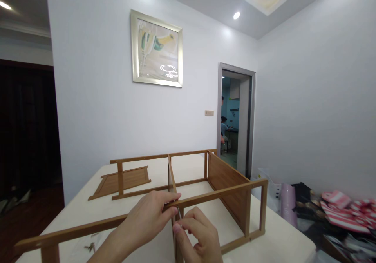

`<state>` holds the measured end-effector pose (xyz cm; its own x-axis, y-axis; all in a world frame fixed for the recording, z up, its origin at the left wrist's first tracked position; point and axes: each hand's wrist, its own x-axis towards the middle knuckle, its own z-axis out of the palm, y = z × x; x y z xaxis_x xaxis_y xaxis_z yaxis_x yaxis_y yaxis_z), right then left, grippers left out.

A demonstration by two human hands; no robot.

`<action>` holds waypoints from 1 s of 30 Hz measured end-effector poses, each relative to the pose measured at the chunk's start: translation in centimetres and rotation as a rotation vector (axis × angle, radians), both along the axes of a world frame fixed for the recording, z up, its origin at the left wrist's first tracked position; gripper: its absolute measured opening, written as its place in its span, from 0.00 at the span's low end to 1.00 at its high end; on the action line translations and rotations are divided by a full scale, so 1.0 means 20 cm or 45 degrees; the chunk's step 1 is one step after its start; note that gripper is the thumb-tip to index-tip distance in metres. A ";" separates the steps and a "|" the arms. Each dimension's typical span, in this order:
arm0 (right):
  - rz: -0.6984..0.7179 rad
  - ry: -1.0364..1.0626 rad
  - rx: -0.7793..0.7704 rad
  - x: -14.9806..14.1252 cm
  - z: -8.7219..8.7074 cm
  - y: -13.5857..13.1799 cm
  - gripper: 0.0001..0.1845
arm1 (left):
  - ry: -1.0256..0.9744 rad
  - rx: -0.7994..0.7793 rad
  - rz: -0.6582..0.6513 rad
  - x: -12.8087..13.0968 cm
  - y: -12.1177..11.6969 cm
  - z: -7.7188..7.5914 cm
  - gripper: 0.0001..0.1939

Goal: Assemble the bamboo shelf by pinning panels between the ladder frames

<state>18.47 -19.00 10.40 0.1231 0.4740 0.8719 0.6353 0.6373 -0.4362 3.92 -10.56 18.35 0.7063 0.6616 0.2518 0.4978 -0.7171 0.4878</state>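
A brown wooden shelf frame (217,194) lies on its side on the table. My left hand (148,216) grips its near rail where the middle panel (172,173) meets it, thumb below and fingers on top. Close beside it, my right hand (198,233) is closed in a pinch on a thin metal rod (179,213), its upper end at the joint. Whether the rod is a screw or a tool, I cannot tell. A wooden end panel (226,184) stands between the rails at the right.
The cream table (279,237) bears the frame. A loose wooden panel (129,180) lies at the back left. Several small screws (90,247) are on a plastic bag at the near left. Striped fabric (343,212) and bags are piled at the right. People show beyond the doorway (254,118).
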 end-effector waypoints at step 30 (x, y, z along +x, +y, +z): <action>0.087 0.605 -0.378 -0.03 -0.13 0.01 0.19 | -0.006 0.122 0.000 0.00 -0.01 -0.01 0.19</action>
